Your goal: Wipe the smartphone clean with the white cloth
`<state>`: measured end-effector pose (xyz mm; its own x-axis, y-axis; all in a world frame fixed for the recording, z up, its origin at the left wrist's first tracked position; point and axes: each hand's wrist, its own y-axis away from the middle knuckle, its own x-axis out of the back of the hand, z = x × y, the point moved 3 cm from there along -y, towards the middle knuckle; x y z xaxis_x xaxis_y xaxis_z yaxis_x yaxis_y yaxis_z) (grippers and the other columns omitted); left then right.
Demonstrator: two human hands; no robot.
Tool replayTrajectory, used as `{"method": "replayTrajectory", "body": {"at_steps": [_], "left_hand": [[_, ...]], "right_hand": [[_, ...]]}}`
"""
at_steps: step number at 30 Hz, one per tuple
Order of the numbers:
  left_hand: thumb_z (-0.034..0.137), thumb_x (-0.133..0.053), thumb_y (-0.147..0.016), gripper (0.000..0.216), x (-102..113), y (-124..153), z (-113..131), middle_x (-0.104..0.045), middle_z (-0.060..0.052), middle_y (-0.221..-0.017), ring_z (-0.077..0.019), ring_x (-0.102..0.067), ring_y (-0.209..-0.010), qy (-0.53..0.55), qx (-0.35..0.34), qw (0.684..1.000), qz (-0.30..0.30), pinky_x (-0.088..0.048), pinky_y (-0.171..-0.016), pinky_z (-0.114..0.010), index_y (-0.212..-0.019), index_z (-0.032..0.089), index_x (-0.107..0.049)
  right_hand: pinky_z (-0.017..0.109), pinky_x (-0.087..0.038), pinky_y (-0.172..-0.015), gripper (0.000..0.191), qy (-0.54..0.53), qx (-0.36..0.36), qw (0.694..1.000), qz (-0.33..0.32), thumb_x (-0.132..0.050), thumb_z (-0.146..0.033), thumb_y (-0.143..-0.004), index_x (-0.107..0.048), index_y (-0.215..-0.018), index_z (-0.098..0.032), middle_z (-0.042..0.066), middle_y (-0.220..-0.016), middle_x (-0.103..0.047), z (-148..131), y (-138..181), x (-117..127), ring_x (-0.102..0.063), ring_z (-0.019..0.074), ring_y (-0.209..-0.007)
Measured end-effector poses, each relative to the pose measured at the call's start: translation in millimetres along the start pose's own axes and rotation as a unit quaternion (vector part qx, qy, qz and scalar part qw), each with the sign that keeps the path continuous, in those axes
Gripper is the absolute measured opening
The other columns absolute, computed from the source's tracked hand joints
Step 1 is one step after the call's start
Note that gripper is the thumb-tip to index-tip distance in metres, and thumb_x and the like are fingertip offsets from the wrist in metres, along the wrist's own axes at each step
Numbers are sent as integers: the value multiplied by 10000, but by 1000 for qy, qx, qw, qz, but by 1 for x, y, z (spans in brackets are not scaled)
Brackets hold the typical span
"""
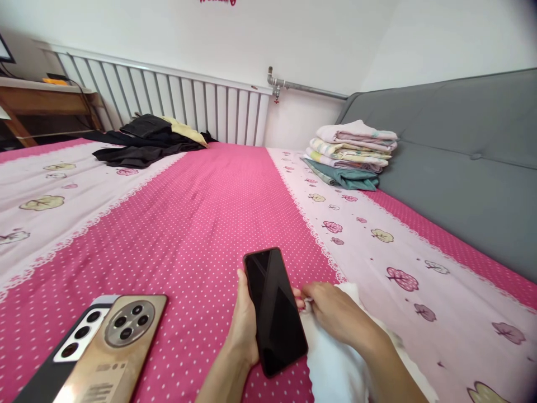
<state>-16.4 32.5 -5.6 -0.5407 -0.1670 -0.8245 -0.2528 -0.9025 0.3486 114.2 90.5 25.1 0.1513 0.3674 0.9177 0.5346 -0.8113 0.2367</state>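
From where I stand, the person's left hand point(245, 324) is wrapped round a black phone point(274, 313), thumb along its left edge and fingertips showing at its right edge. The phone is at the near middle of the scene, above the pink dotted bedsheet point(201, 224), its dark screen facing up and its top leaning a little left. Just to its right, the right hand point(335, 310) has its fingers closed on a bunched corner of a white cloth point(335, 369), close beside those fingertips; whether the cloth touches the phone I can't tell. The rest of the cloth spreads toward the near edge, under the right forearm. At the near left lie two more phones, a gold phone point(113, 355) with a round camera block, partly covering a dark phone point(42, 375). Far off to the right, a folded stack of fabric point(352, 148) sits against the grey headboard point(453, 129); at the far left, dark clothes point(146, 143) lie heaped before a white radiator point(168, 92).
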Motion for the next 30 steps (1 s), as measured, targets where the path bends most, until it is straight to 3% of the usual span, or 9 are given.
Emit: {"method": "replayTrajectory", "body": {"at_steps": [30], "left_hand": [[800,-234,-726,920,-1,0,1,-713,-187,-831,-238,-667,-711,-2,-7,1000,-4,-503,-710,-334,-924,21,-681]], "right_hand": [[250,-247,-578,217,6,3,1000,5,-367,14,-730,-439,-636,-169,28,-707,-585,0,2,1,-519,138,-667]]}}
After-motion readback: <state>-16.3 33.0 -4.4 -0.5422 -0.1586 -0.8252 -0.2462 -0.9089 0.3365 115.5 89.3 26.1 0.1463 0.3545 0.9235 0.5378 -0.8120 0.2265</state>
